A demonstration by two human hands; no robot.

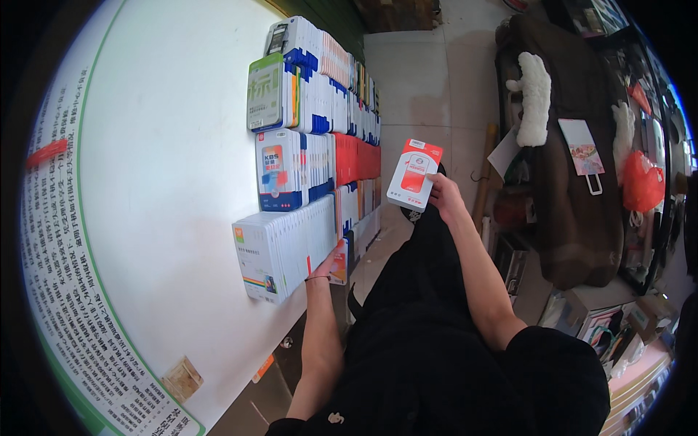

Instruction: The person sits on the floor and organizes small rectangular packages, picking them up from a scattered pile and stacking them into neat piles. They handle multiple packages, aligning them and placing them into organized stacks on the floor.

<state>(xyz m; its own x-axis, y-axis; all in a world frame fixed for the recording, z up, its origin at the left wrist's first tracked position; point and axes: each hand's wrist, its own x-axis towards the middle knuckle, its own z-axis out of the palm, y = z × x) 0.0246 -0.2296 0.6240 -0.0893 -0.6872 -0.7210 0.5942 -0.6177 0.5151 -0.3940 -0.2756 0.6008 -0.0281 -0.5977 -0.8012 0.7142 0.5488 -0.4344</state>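
Observation:
My right hand (447, 198) holds a flat red and white box (415, 174), printed with a phone-like shape, by its lower right edge, over the floor and clear of the rows. At the near end of the packed rows, my left hand (330, 264) rests beside a row of white boxes (256, 256); its fingers are partly hidden, so whether it grips anything does not show. An orange and white box (339, 262) stands just beside that hand. Farther along are a blue and white box (279, 169), a block of red boxes (357, 158) and a green box (265, 92) at a row's end.
The rows stand on a white counter (163, 136) with a large printed sheet (71, 261) along its left side. To the right, a dark brown cover (578, 218) bears white fluffy pieces (533, 101) and a paper bag (581, 147). A red plastic bag (643, 182) lies beyond it.

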